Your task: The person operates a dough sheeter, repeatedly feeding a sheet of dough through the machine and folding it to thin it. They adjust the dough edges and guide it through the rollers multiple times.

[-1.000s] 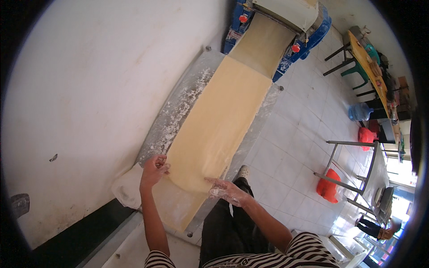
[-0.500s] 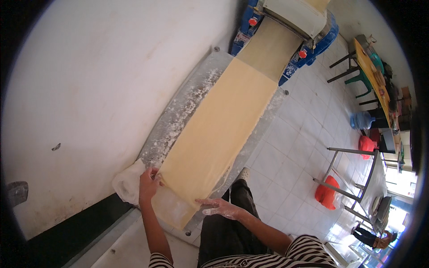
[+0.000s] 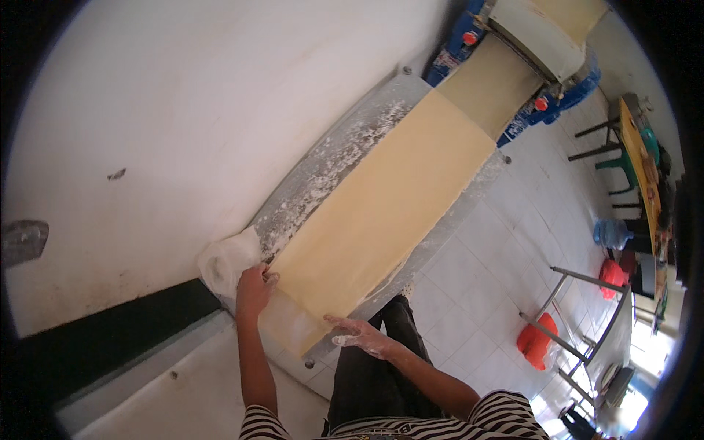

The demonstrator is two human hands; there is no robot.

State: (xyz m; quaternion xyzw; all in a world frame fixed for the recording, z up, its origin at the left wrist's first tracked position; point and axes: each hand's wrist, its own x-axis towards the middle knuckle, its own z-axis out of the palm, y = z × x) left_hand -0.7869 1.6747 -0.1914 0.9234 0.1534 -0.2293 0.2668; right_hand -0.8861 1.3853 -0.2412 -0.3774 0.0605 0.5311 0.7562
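A long pale-yellow dough sheet [image 3: 392, 187] lies on a flour-dusted metal table [image 3: 330, 158]. At its near left edge my left hand [image 3: 257, 288] pinches the dough, fingertips curled together. My right hand [image 3: 363, 337], floury and open, touches the near right edge with outstretched fingers. The sheet's near end looks doubled, with a lighter, floured layer beneath. A crumpled white cloth or plastic bundle [image 3: 224, 260] is beside my left hand. At the far end, more dough [image 3: 495, 81] runs down from a blue-framed roller machine [image 3: 535, 40].
A white wall [image 3: 169, 132] borders the left. Tiled floor [image 3: 469, 264] lies right, with a metal-legged table [image 3: 609, 323], red bags [image 3: 534, 341], a water jug [image 3: 612, 233], a green stool [image 3: 616, 167] and a cluttered yellow table [image 3: 638, 161]. A person [image 3: 576, 422] is partly visible at lower right.
Both hands moved toward the sheet's near end by half a second ago, the top layer's edge with them; since then little has changed there. The view has turned, shifting the machine rightward.
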